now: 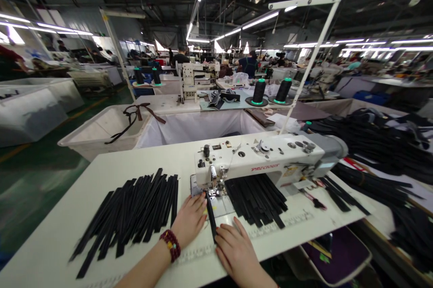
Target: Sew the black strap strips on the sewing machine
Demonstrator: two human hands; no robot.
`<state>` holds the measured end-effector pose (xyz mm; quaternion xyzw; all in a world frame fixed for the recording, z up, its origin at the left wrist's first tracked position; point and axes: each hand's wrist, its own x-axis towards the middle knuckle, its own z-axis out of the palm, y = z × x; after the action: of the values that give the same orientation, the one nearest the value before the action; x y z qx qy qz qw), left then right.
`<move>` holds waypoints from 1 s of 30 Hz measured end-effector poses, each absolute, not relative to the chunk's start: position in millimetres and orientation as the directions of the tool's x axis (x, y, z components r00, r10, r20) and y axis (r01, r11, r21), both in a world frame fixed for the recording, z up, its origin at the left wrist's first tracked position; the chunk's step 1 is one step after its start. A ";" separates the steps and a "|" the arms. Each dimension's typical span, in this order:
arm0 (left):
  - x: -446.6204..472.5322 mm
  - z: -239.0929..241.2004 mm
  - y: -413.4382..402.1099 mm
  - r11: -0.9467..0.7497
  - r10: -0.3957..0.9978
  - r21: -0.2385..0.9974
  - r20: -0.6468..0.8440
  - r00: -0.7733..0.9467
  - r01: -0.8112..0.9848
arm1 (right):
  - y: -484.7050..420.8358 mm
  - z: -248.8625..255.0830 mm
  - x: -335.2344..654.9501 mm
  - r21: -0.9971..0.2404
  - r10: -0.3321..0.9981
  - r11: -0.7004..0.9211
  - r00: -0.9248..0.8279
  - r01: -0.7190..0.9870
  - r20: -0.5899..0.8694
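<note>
A narrow black fabric strip (211, 216) lies lengthwise at the sewing machine (257, 162), its far end at the presser foot (214, 191). My left hand (190, 219), with a beaded bracelet at the wrist, holds the strip's left edge close to the foot, fingers pressed together. At the strip's near end, my right hand (234, 248) grips it with the fingertips, the other fingers slightly bent over the table. Left of my left hand, many black strips (135, 211) are spread in a pile. A second bunch of strips (255, 198) lies under the machine arm.
Small scissors or snips (314, 198) and a few more strips (338, 195) lie right of the machine on the white table (158, 157). Behind stand a fabric-lined bin (199, 125) and thread cones (259, 92). Dark piled pieces (375, 139) cover the right side. People sit farther back.
</note>
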<state>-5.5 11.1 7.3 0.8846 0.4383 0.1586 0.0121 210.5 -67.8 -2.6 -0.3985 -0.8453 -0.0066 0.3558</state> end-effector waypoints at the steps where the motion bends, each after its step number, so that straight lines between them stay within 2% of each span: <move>1: -5.7 6.8 12.6 -0.616 0.779 0.159 0.272 0.565 0.772 | -65.3 -2.8 209.8 -0.272 0.675 0.678 -0.434 0.683 0.596; 11: -5.9 8.8 24.7 -0.613 0.781 0.097 0.228 0.582 0.784 | -39.0 2.2 201.3 -0.269 0.702 0.659 -0.444 0.703 0.557; 20: -5.9 11.2 30.1 -0.601 0.794 0.143 0.223 0.566 0.786 | -11.9 -11.3 197.1 -0.265 0.695 0.674 -0.471 0.690 0.543; 30: -6.4 13.4 32.5 -0.600 0.797 0.158 0.204 0.569 0.784 | 12.4 -3.5 186.0 -0.224 0.702 0.654 -0.470 0.722 0.534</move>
<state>-6.4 32.5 13.4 0.8853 0.4464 0.1277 0.0249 186.0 12.4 -3.5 -0.4154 -0.8573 -0.0162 0.3037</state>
